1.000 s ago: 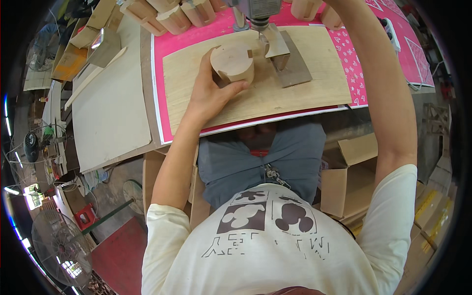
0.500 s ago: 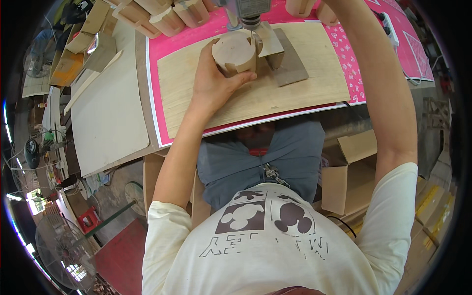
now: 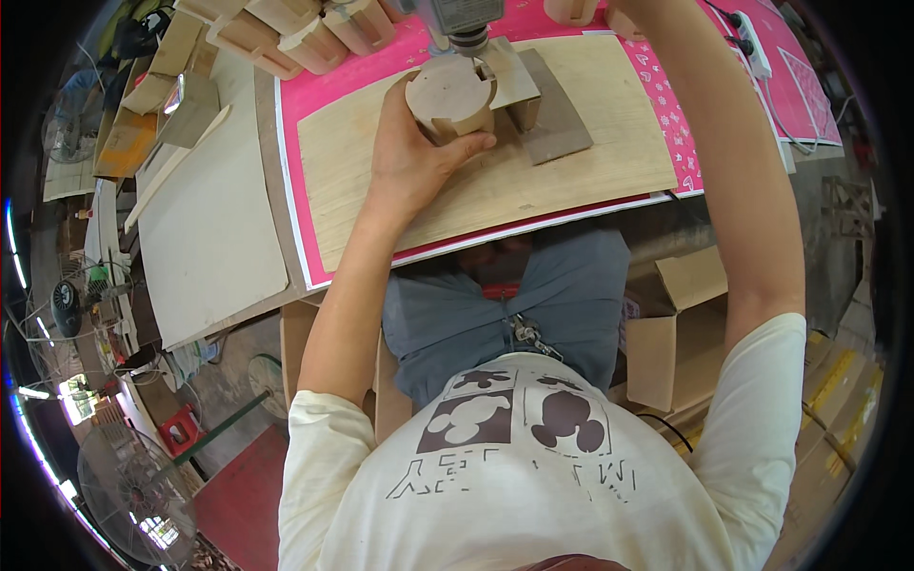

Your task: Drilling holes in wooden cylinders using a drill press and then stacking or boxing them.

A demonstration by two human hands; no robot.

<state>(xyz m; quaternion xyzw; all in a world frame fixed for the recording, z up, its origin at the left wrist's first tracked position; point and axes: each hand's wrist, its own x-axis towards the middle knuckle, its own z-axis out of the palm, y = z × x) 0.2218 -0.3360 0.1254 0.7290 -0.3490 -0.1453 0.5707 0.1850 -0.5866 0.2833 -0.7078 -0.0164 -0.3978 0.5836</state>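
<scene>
On the table [image 3: 219, 238], head view: a plywood board [image 3: 495, 181] lies on a pink sheet [image 3: 305, 105]
Left hand [image 3: 409, 157]: fingers curled around a round wooden block [image 3: 449, 95], thumb on its near side; the block stands on the plywood board, directly beneath a drill head [image 3: 462, 19]
Right hand [image 3: 624, 14]: at the top edge, mostly cut off; cannot tell its grip
Beside the block: flat wooden pieces [image 3: 543, 105]
Far left edge: a row of wooden blocks [image 3: 305, 33]
</scene>
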